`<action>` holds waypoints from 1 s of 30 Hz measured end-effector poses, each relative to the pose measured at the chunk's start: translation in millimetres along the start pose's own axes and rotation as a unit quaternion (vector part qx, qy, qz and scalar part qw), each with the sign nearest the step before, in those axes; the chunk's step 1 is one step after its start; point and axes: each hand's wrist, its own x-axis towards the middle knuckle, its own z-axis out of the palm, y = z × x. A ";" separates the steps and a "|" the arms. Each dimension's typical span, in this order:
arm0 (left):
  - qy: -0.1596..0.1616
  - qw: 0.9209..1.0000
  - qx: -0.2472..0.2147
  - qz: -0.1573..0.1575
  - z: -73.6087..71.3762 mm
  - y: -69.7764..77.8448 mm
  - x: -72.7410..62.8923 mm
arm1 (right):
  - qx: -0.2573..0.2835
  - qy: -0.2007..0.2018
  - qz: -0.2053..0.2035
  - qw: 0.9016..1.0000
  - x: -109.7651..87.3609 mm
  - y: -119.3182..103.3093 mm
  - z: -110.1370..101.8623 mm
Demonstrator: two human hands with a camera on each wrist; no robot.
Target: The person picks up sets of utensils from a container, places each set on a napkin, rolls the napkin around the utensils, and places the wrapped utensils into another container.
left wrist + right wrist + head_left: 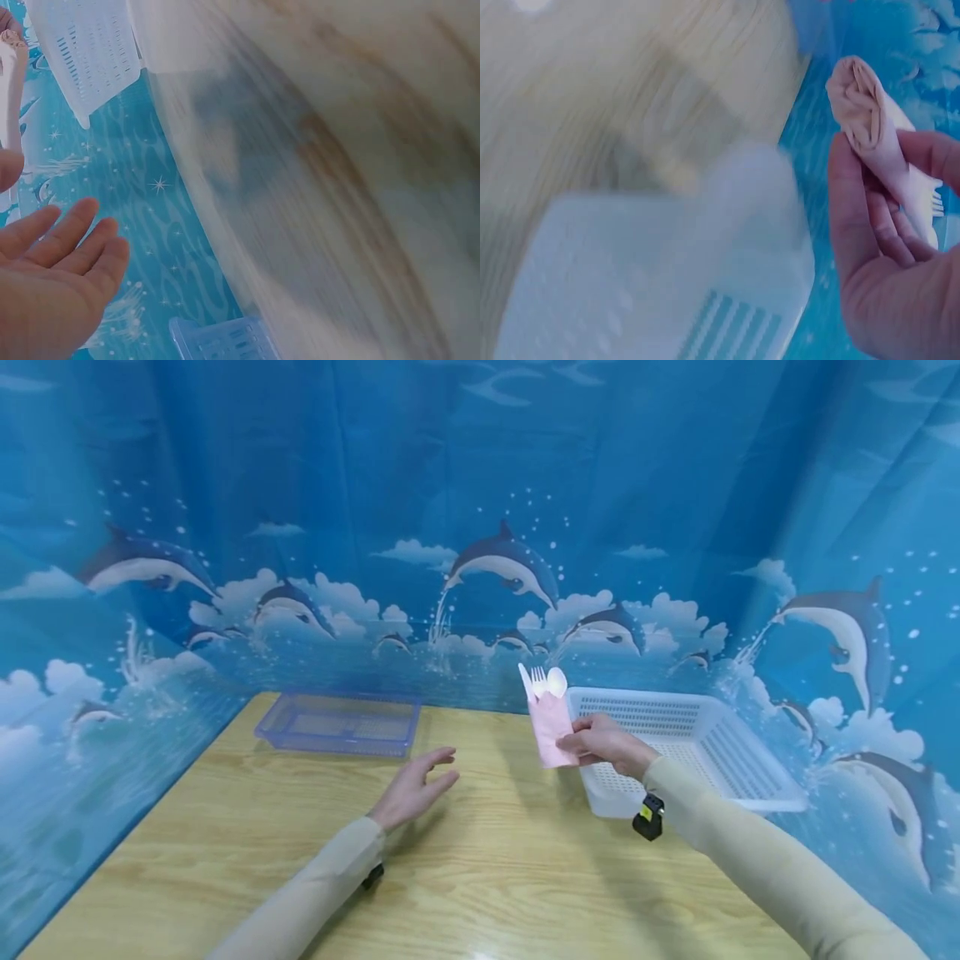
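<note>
A pink napkin [551,731] wrapped around white plastic cutlery is held up by my right hand [609,745], thumb and fingers pinching its lower part. From its top stick out a knife [527,683], a fork [539,682] and a spoon [557,682]. In the right wrist view the napkin's folded end [861,105] shows between thumb and fingers. My left hand [412,789] hovers over the table with fingers spread and holds nothing; the left wrist view shows its palm and extended fingers [71,240].
A white perforated basket [750,768] stands on the right of the wooden table [495,868], behind my right hand. A shallow purple basket [337,745] lies at the back left. Behind the table hangs a blue dolphin-print curtain [300,460].
</note>
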 end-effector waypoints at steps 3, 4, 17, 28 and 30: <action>-0.015 1.000 0.005 0.005 -1.1 -2.1 -1.5 | -0.011 0.000 0.013 1.000 2.5 3.5 -17.4; -0.016 1.000 0.006 0.006 -1.5 -2.7 -2.0 | -0.015 0.000 0.017 1.000 3.2 4.0 -23.7; -0.009 1.000 -0.005 -0.011 -6.2 -3.9 -3.1 | -0.042 -0.042 0.074 0.995 6.3 20.3 -83.2; 0.008 1.000 0.001 -0.001 -9.3 -7.7 -6.1 | -0.092 -0.121 0.127 0.980 12.6 46.1 -101.0; 0.008 1.000 0.003 0.000 -8.9 -8.2 -6.2 | -0.114 -0.126 0.142 0.975 15.7 50.3 -96.7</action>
